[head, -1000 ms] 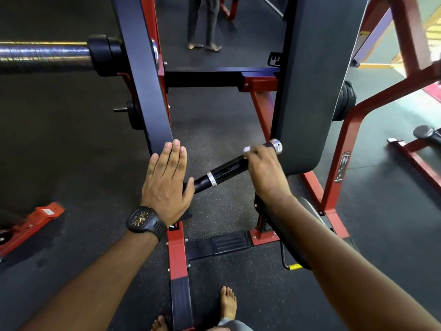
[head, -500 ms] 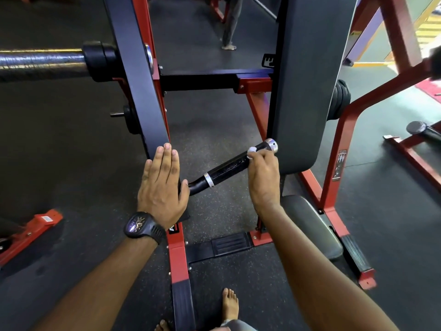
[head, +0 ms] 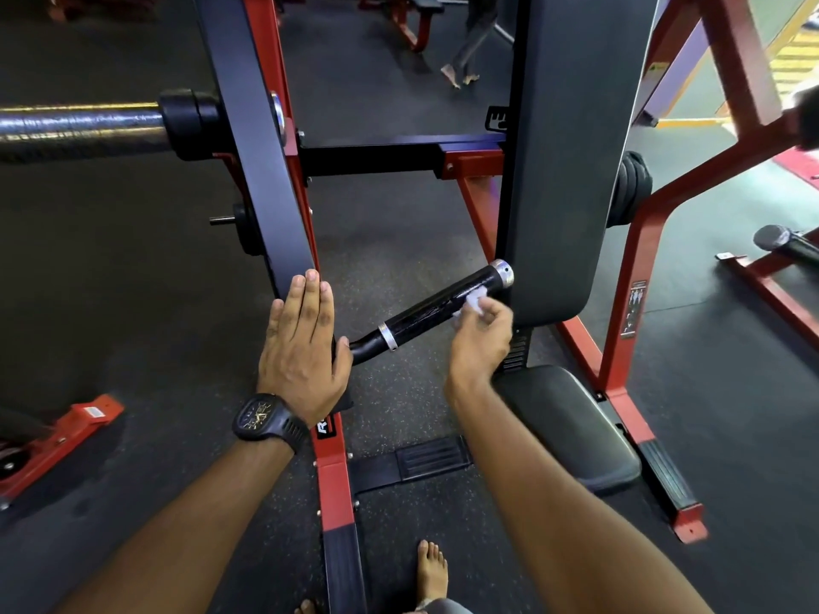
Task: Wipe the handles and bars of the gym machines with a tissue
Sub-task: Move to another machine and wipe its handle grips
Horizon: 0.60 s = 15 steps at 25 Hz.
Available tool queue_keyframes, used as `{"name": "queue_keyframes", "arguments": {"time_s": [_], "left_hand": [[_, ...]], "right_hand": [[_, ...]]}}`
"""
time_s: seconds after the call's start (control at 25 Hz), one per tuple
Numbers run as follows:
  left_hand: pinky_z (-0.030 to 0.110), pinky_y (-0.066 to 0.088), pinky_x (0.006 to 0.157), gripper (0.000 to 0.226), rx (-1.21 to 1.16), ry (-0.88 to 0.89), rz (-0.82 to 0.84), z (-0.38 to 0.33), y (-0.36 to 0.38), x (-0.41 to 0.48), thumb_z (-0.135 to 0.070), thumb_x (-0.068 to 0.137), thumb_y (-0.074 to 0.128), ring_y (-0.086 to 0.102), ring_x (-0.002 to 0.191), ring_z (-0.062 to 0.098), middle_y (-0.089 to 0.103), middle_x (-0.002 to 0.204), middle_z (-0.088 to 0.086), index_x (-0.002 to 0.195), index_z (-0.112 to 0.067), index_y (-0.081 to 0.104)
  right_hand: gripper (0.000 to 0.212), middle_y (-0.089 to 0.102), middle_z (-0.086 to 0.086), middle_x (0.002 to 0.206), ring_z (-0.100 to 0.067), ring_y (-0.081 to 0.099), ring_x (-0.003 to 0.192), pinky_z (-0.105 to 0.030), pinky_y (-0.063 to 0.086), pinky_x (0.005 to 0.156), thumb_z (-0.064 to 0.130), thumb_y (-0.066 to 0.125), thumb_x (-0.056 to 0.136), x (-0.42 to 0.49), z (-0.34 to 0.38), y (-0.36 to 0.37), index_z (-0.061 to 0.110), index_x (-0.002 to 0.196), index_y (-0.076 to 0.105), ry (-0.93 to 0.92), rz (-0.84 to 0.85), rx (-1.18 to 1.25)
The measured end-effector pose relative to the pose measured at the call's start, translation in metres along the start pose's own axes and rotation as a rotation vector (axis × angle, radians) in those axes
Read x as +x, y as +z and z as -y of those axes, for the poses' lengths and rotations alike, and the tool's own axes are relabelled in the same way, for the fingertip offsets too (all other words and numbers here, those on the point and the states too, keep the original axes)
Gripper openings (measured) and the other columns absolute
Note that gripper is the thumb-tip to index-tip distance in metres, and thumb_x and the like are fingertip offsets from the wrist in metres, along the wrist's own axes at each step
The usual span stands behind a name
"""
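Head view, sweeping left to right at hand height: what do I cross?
Red floor bracket → left hand → black handle → right hand, pinching the tissue against the handle → black back pad → red frame leg.

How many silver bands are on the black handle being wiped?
2. End band beside the back pad; second band near the bend. The right hand, holding the tissue, might hide another.
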<state>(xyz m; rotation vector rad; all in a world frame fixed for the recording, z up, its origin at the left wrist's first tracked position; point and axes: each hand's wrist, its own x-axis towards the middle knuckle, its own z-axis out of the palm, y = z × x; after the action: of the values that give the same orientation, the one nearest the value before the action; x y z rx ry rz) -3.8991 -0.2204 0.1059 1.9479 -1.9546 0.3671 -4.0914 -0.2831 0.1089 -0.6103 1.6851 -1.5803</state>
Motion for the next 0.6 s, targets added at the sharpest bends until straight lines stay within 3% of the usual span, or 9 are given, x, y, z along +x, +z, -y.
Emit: {"name": "queue_keyframes", "arguments": {"time_s": [0.08,0.2,0.36,0.48,0.6], "left_hand": [[0.035,-0.009,0.122,0.074,0.008,0.001,-0.002,0.001,0.0,0.001,-0.034,0.088,0.034,0.008,0.15,0.027,0.017,0.161,0.018,0.152,0.003,0.022],[0.035,-0.008,0.122,0.074,0.006,0.0,-0.004,0.0,0.001,0.0,-0.034,0.088,0.035,0.01,0.15,0.028,0.017,0.161,0.018,0.152,0.002,0.023],[0.037,-0.004,0.123,0.073,-0.002,0.008,-0.023,0.0,0.0,0.001,-0.032,0.088,0.037,0.013,0.15,0.03,0.02,0.16,0.019,0.151,0.003,0.027],[0.037,-0.005,0.123,0.073,-0.011,0.0,-0.022,0.0,0.002,-0.001,-0.033,0.088,0.038,0.011,0.15,0.028,0.018,0.161,0.018,0.151,0.003,0.026],[0.036,-0.006,0.123,0.073,-0.003,0.007,-0.021,0.001,0.0,0.0,-0.033,0.088,0.038,0.011,0.15,0.028,0.018,0.161,0.018,0.151,0.002,0.026]], "right_hand": [[0.008,0.067,0.0,0.096,-0.009,0.065,0.081,-0.028,0.057,0.081,0.024,0.064,0.096,0.0,-0.001,0.004,0.019,0.102,0.06,0.016,0.012,0.079],[0.011,0.066,0.001,0.09,-0.007,0.063,0.077,-0.023,0.054,0.078,0.024,0.06,0.099,0.02,0.008,0.006,0.015,0.105,0.058,0.08,-0.101,0.182],[0.024,0.07,0.001,0.09,-0.005,0.066,0.081,-0.024,0.053,0.087,0.019,0.058,0.1,0.009,-0.012,0.004,0.0,0.113,0.062,0.148,0.076,0.217],[0.025,0.066,-0.007,0.086,-0.01,0.061,0.078,-0.022,0.051,0.079,0.017,0.059,0.1,0.007,-0.017,0.008,-0.005,0.111,0.061,0.112,0.008,0.254],[0.015,0.065,-0.008,0.093,-0.011,0.06,0.079,-0.021,0.052,0.077,0.008,0.056,0.099,-0.021,-0.024,0.01,-0.002,0.111,0.057,0.19,0.112,0.242]]}}
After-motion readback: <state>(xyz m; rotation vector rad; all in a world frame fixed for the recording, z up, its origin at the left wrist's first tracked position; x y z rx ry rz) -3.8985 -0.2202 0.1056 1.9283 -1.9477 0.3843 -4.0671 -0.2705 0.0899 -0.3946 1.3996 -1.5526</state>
